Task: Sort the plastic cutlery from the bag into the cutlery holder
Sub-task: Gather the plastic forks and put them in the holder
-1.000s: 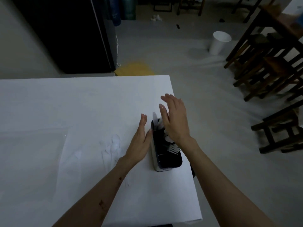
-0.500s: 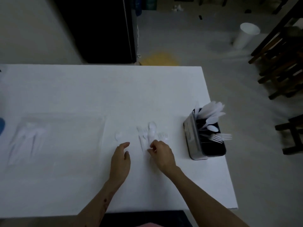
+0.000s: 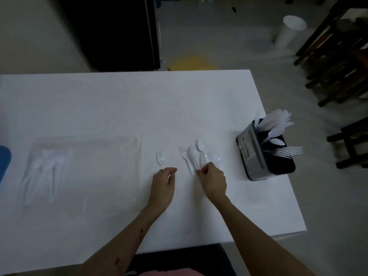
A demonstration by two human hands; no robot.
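1. We are part-way through the sorting: the cutlery holder [image 3: 264,156] stands near the right edge of the tabletop [image 3: 119,108], toward its near corner, and already carries knives, spoons and forks standing in it.
2. The clear bag [image 3: 85,168] lies flat toward the left edge, and a few white pieces are still inside it.
3. Between bag and holder, loose cutlery lies on the tabletop: a single fork [image 3: 160,158] just beyond our left hand [image 3: 162,188], and a small pile [image 3: 199,156] of spoons and forks just beyond our right hand [image 3: 213,181].
4. Our left hand is curled over the handle end of the single fork; something white shows under the fingers, but we cannot tell whether the grip has closed on it.
5. Our right hand is pinched at the near ends of the pile, the fingertips [image 3: 199,172] touching the handles; we cannot tell which piece, if any, it grips.
6. The step in hand looks like picking loose pieces off the tabletop by type.
7. The next move likely calls for lifting one kind cleanly out of the overlapping pile, carrying it right to the holder, and dropping it handle-down with its own kind.
8. The thin, light handles may drag neighbours along, so the pinch should separate them first.
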